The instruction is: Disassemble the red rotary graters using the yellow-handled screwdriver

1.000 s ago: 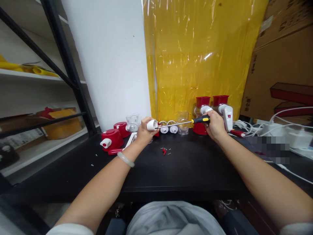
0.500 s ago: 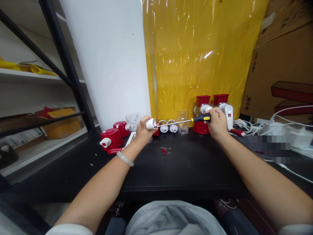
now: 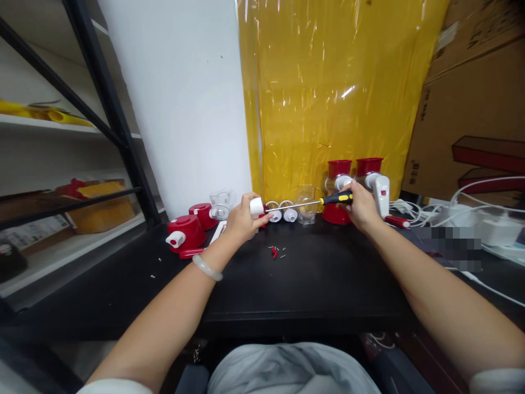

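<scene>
My left hand [image 3: 245,218] is closed around a small white cylindrical plastic part [image 3: 256,207], held above the table. In my right hand [image 3: 363,203] is a screwdriver [image 3: 337,198] with a black and yellow handle, gripped by that handle. Its long metal shaft points left, and the tip meets or lies right beside the white part's right end; the exact contact is too small to tell. Below, on the black table [image 3: 324,273], lie small red pieces [image 3: 274,252] with several screws around them. Behind the shaft are two round white parts [image 3: 290,214].
Red housings [image 3: 187,232] and a clear plastic part [image 3: 222,203] stand at the left back. Red and white rotary graters [image 3: 381,191] stand at the right back, beside tangled white cables [image 3: 414,210]. A cardboard box [image 3: 471,109] rises at right, a shelf rack [image 3: 118,120] at left.
My left hand has turned the white part, so its open end no longer faces me and its side shows. The screwdriver stays nearly where it was, pointing at the part.
</scene>
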A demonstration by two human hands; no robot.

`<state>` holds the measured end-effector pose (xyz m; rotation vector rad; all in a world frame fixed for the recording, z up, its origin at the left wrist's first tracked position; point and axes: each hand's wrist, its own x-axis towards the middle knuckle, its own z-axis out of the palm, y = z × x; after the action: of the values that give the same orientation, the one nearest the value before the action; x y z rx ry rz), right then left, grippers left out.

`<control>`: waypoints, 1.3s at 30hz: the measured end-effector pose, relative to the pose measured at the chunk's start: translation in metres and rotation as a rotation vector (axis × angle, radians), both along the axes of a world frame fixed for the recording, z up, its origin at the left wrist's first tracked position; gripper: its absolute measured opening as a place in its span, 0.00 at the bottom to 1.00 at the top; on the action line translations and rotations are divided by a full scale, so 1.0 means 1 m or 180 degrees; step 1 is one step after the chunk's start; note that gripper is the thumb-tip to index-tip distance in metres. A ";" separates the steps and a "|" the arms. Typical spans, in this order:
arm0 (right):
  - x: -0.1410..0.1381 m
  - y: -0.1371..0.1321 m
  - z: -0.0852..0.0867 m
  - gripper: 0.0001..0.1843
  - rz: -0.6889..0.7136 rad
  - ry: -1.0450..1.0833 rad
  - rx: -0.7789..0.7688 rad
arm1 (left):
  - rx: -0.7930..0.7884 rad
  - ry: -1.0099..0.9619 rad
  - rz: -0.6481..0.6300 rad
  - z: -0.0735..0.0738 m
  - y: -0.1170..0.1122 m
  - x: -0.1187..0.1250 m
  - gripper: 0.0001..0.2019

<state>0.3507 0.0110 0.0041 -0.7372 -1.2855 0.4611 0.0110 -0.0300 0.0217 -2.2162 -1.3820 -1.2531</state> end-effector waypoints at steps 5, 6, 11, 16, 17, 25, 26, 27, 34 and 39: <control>-0.002 0.000 -0.001 0.22 0.0146 0.0217 -0.0224 | -0.0066 0.0181 -0.0227 0.001 -0.003 -0.002 0.23; -0.003 -0.001 0.000 0.22 0.0189 0.0221 -0.0226 | -0.0102 0.0170 -0.0252 0.001 -0.004 -0.001 0.24; -0.008 -0.007 0.003 0.22 0.0353 0.0328 -0.0400 | -0.0301 -0.0020 -0.0366 0.001 -0.005 0.004 0.22; -0.009 -0.009 0.003 0.23 0.0645 0.0446 -0.0577 | -0.0484 -0.0088 -0.0325 0.001 -0.004 0.006 0.22; -0.010 -0.010 0.004 0.24 0.0737 0.0488 -0.0618 | -0.0516 -0.0091 -0.0345 0.000 -0.004 0.005 0.22; -0.008 -0.010 0.001 0.24 0.1314 0.0634 -0.0990 | -0.0579 -0.0325 -0.0402 -0.001 -0.004 0.007 0.19; -0.007 -0.010 0.000 0.25 0.1330 0.0632 -0.1014 | -0.0607 -0.0321 -0.0395 0.000 -0.004 0.008 0.19; -0.006 -0.009 -0.001 0.25 0.1339 0.0625 -0.1029 | -0.0640 -0.0317 -0.0390 0.000 -0.005 0.008 0.19; -0.001 -0.009 -0.004 0.20 0.1433 0.0513 -0.1074 | -0.0775 -0.0453 -0.0235 0.001 -0.007 0.011 0.18; 0.003 -0.013 -0.002 0.19 0.1660 0.0620 -0.1236 | -0.0808 -0.0388 -0.0174 0.002 -0.010 0.012 0.18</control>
<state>0.3532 -0.0017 0.0017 -0.6491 -1.2098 1.2021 0.0225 -0.0397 0.0239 -2.3917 -1.6174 -1.3154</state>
